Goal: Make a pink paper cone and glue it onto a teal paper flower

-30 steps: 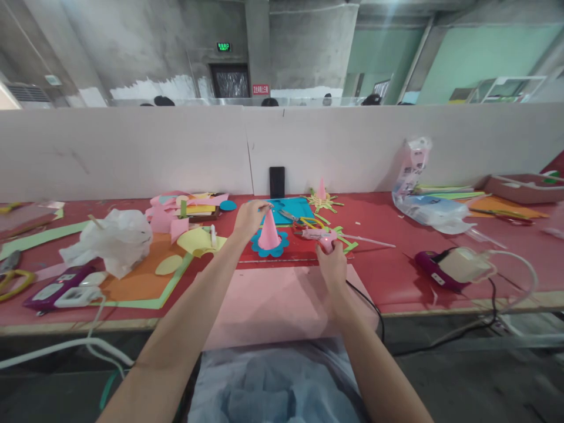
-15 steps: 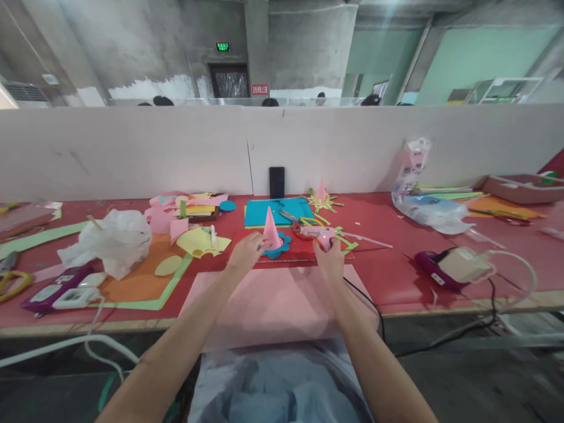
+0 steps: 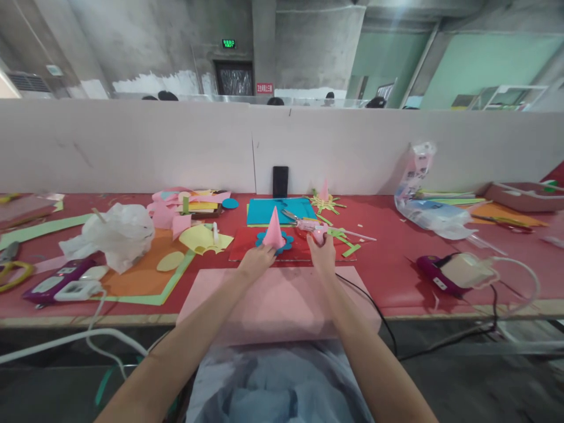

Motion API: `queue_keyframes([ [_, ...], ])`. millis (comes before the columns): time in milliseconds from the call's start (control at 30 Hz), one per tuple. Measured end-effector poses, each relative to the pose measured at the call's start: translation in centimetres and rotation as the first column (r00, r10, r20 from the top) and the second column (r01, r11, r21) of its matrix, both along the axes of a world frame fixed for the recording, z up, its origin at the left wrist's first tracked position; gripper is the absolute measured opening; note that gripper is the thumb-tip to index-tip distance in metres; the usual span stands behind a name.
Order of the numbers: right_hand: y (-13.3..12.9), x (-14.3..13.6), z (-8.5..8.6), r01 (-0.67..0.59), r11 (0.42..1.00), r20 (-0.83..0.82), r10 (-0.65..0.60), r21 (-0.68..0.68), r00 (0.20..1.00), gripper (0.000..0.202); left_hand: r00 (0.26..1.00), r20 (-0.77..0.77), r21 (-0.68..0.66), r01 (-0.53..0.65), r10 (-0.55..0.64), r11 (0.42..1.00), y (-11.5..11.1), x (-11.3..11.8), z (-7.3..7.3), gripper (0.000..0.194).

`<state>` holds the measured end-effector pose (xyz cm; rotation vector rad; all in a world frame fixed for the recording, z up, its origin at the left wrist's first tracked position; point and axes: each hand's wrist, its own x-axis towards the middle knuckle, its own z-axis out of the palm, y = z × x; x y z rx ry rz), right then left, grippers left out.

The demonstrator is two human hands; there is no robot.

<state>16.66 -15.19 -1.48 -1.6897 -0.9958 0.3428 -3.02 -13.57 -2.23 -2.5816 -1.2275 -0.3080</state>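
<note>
A pink paper cone (image 3: pixel 274 228) stands upright on a blue paper flower (image 3: pixel 286 241), over a red sheet (image 3: pixel 242 244). My left hand (image 3: pixel 256 262) is at the flower's front edge, fingers closed on it by the cone's base; the fingertips are partly hidden. My right hand (image 3: pixel 322 254) grips a pink hot glue gun (image 3: pixel 312 225), whose nozzle points left toward the cone. A clear glue stick (image 3: pixel 355 234) juts from its back. Scissors (image 3: pixel 289 215) lie open behind the gun, partly on blue sheets (image 3: pixel 264 211).
Nearest me is a pink board (image 3: pixel 277 299). A second cone on green strips (image 3: pixel 325 200) stands behind, by a black phone (image 3: pixel 280 181). Paper scraps (image 3: pixel 165 214) and a crumpled white bag (image 3: pixel 117 232) lie left. Purple power strips (image 3: pixel 57 282) with cables sit on both sides.
My left hand has moved from the cone's left side to the flower's front. My right hand has brought the glue gun left, closer to the cone.
</note>
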Motion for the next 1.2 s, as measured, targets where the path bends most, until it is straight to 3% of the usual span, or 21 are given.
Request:
queue_keyframes([
  [300, -0.3, -0.2, -0.1, -0.008, 1.0, 0.004, 0.008, -0.009, 1.0, 0.051, 0.998, -0.033, 0.049, 0.046, -0.045, 0.998, 0.0, -0.7, -0.2, 0.024],
  [633, -0.4, -0.2, -0.2, -0.011, 1.0, -0.011, 0.011, -0.027, 1.0, 0.051, 0.997, 0.007, 0.055, 0.078, -0.078, 0.995, 1.5, -0.8, -1.5, 0.026],
  [967, -0.3, -0.1, -0.6, -0.031, 0.998, 0.004, 0.031, -0.05, 0.999, 0.053, 0.986, 0.152, -0.061, 0.072, -0.062, 0.996, 1.6, -1.3, -1.8, 0.025],
  [1200, -0.4, 0.2, -1.3, -0.018, 0.997, 0.009, 0.019, -0.069, 1.0, 0.067, 0.986, 0.154, -0.072, 0.082, -0.07, 0.994, 1.5, -1.6, -1.4, 0.028],
])
